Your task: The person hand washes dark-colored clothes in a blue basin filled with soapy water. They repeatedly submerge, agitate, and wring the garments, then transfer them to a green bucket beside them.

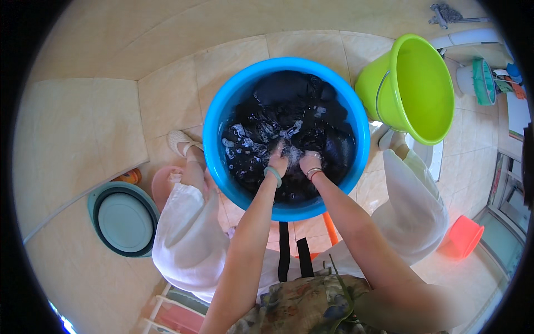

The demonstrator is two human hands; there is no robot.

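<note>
1. A large, round, bright-blue plastic basin point(211, 147) stands in front of the person, between the spread legs, holding water and a mass of dark, wet cloth point(281, 89).
2. The dark cloth fills most of the basin; part of it bulges in a smooth hump at the far side, and whitish suds lie mostly around the middle and left.
3. The person's bare left hand point(278, 161) reaches into the middle of the basin, at the cloth. Its fingers run into suds and dark folds, so how far they are open, and whether they grip the cloth, cannot be told.
4. The bare right hand point(310, 161) is just beside it, apart by a narrow gap with splashing water. Its fingers look bent, but their tips are hidden; whether they have hold of the cloth cannot be told.
5. A pale-green bangle point(273, 176) circles the left wrist; thin bracelets point(314, 171) circle the right.
6. Beyond the basin's right side, a lime-green plastic bucket point(374, 89) with a thin grey handle appears tilted in this fisheye view.
7. To the left is a round grey-green tub point(125, 222) with a dark inner band; a coral-pink plastic container point(466, 236) is well off to the right.
</note>
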